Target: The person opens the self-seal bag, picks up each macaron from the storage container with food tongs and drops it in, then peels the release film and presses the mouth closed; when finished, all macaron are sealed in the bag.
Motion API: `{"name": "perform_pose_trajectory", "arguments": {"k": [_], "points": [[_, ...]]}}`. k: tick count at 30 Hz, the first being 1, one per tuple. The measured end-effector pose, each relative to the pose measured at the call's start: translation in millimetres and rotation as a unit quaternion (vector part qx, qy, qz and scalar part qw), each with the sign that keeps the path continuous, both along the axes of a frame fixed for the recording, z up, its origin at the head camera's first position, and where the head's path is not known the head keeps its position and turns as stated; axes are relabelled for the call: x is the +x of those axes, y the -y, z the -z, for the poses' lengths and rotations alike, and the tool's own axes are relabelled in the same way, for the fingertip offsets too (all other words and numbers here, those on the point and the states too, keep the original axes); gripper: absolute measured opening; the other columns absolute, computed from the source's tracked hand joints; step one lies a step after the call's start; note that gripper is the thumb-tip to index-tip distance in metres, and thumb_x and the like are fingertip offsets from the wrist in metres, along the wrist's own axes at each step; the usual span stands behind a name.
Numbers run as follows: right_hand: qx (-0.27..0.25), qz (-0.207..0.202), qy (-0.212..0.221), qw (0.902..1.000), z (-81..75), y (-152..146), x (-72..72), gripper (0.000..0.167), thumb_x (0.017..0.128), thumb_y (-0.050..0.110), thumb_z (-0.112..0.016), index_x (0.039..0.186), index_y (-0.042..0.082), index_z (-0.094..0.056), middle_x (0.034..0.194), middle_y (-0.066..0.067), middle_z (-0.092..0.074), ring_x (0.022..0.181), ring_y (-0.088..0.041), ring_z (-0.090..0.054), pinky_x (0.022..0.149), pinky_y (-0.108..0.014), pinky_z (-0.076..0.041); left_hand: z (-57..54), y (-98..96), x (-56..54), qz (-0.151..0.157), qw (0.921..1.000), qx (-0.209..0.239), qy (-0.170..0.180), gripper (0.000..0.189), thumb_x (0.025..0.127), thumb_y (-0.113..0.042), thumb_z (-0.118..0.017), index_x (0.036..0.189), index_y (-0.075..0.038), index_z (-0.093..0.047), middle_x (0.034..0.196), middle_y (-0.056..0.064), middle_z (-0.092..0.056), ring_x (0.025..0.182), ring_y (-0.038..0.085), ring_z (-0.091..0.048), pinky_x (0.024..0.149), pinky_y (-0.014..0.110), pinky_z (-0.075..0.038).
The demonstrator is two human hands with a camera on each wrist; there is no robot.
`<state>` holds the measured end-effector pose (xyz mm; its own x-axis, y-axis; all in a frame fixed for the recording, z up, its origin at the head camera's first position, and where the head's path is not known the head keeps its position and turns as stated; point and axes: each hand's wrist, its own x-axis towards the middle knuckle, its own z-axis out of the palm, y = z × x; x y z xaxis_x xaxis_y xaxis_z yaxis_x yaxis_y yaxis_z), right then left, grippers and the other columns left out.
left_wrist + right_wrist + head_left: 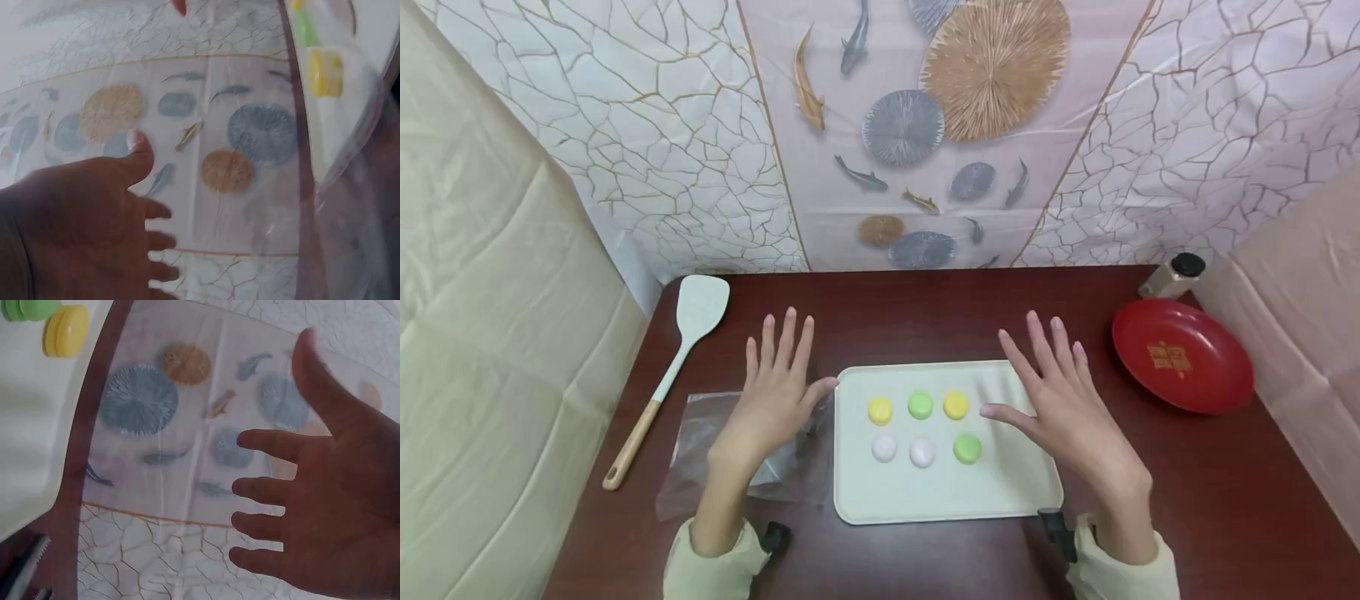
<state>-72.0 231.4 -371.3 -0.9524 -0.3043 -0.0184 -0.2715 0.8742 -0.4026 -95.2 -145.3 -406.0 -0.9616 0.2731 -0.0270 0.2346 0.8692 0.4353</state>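
Both hands are spread with straight fingers and hold nothing. My left hand (763,417) hovers over a clear plastic bag (688,458), its thumb near the left edge of a cream tray (880,500). Above the tray's right part is my right hand (1067,417). On the tray lie several macarons in two rows: a yellow macaron (880,410), a green macaron (920,406) and another yellow one behind, two white macarons (884,447) and a green one in front. In the right wrist view, the right hand (337,506) shows no contact with anything.
A white spatula (702,307) with a wooden handle lies at the table's left. To the right sit a red plate (1210,367) with gold characters and a small black-capped jar (1172,277). A patterned cloth (700,167) hangs behind the dark table (895,312).
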Motion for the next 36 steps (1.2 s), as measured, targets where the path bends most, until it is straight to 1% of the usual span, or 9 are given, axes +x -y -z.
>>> {"name": "perform_pose_trajectory", "arguments": {"k": [4, 8, 13, 17, 23, 27, 32, 34, 36], "points": [[-0.026, 0.014, -0.007, 0.9995, 3.3, -25.0, 7.9, 0.095, 0.097, 0.045, -0.082, 0.171, 0.009, -0.035, 0.182, -0.028, -0.008, 0.168, -0.053, 0.005, 0.126, -0.079, -0.017, 1.0, 15.2, 6.7, 0.025, 0.9993, 0.017, 0.023, 0.084, 0.114, -0.036, -0.059, 0.175, -0.003, -0.012, 0.183, 0.025, -0.003, 0.168, 0.052, 0.003, 0.131, 0.074, -0.001], [-0.017, 0.053, 0.016, 0.9983, 18.5, -63.2, 19.9, 0.092, 0.099, 0.046, -0.080, 0.169, 0.003, -0.037, 0.177, -0.035, -0.017, 0.165, -0.057, -0.011, 0.118, -0.082, -0.027, 10.6, 33.9, 17.4, 0.057, 0.9975, 0.040, -0.002, 0.070, 0.112, -0.031, -0.064, 0.169, -0.001, -0.037, 0.177, 0.029, -0.026, 0.165, 0.054, -0.019, 0.129, 0.077, -0.010], [0.016, 0.108, 0.081, 0.9907, 43.4, -106.1, 39.2, 0.088, 0.104, 0.044, -0.075, 0.162, -0.010, -0.036, 0.160, -0.046, -0.030, 0.144, -0.065, -0.036, 0.105, -0.085, -0.038, 29.6, 54.5, 31.6, 0.092, 0.9939, 0.056, -0.023, 0.060, 0.108, -0.026, -0.071, 0.159, -0.001, -0.053, 0.175, 0.028, -0.034, 0.163, 0.054, -0.027, 0.127, 0.078, -0.016], [0.045, 0.127, 0.117, 0.9839, 59.8, -123.7, 45.2, 0.092, 0.103, 0.044, -0.076, 0.157, -0.016, -0.033, 0.142, -0.051, -0.036, 0.127, -0.068, -0.047, 0.097, -0.082, -0.046, 42.9, 64.9, 40.4, 0.109, 0.9905, 0.068, -0.048, 0.058, 0.102, -0.021, -0.077, 0.153, 0.002, -0.060, 0.171, 0.028, -0.041, 0.159, 0.056, -0.034, 0.125, 0.079, -0.020], [0.059, 0.112, 0.128, 0.9837, 74.9, -133.3, 43.9, 0.092, 0.096, 0.035, -0.085, 0.152, -0.019, -0.035, 0.125, -0.053, -0.044, 0.106, -0.064, -0.059, 0.090, -0.076, -0.052, 62.4, 66.9, 43.3, 0.107, 0.9848, 0.063, -0.121, 0.047, 0.096, -0.003, -0.080, 0.141, 0.006, -0.067, 0.160, 0.030, -0.054, 0.148, 0.054, -0.051, 0.118, 0.082, -0.030], [0.058, 0.105, 0.145, 0.9822, 81.8, -137.8, 42.9, 0.094, 0.095, 0.033, -0.086, 0.152, -0.020, -0.033, 0.122, -0.053, -0.045, 0.105, -0.064, -0.059, 0.090, -0.076, -0.051, 81.5, 65.3, 43.4, 0.095, 0.9795, 0.059, -0.167, 0.044, 0.095, -0.002, -0.081, 0.137, 0.005, -0.070, 0.156, 0.029, -0.058, 0.142, 0.049, -0.058, 0.116, 0.082, -0.033], [0.053, 0.092, 0.152, 0.9827, 86.7, -136.0, 41.9, 0.095, 0.095, 0.031, -0.086, 0.153, -0.021, -0.030, 0.117, -0.048, -0.050, 0.103, -0.060, -0.063, 0.090, -0.073, -0.053, 90.1, 57.9, 47.6, 0.061, 0.9771, 0.063, -0.194, 0.041, 0.087, 0.002, -0.087, 0.125, 0.005, -0.074, 0.148, 0.028, -0.064, 0.131, 0.049, -0.065, 0.110, 0.082, -0.040], [0.054, 0.092, 0.173, 0.9792, 87.9, -133.9, 41.1, 0.100, 0.096, 0.035, -0.085, 0.155, -0.019, -0.026, 0.119, -0.048, -0.048, 0.105, -0.060, -0.062, 0.090, -0.073, -0.054, 107.9, 61.0, 45.6, 0.056, 0.9739, 0.076, -0.206, 0.035, 0.096, -0.007, -0.084, 0.127, 0.002, -0.073, 0.151, 0.025, -0.064, 0.134, 0.044, -0.065, 0.116, 0.076, -0.040], [0.055, 0.099, 0.201, 0.9730, 88.4, -131.0, 39.6, 0.106, 0.096, 0.041, -0.084, 0.158, -0.017, -0.021, 0.123, -0.050, -0.044, 0.108, -0.061, -0.061, 0.091, -0.073, -0.055, 119.1, 63.9, 45.4, 0.057, 0.9703, 0.097, -0.214, 0.037, 0.101, -0.021, -0.081, 0.130, 0.001, -0.071, 0.151, 0.023, -0.063, 0.133, 0.044, -0.064, 0.114, 0.070, -0.046]]}}
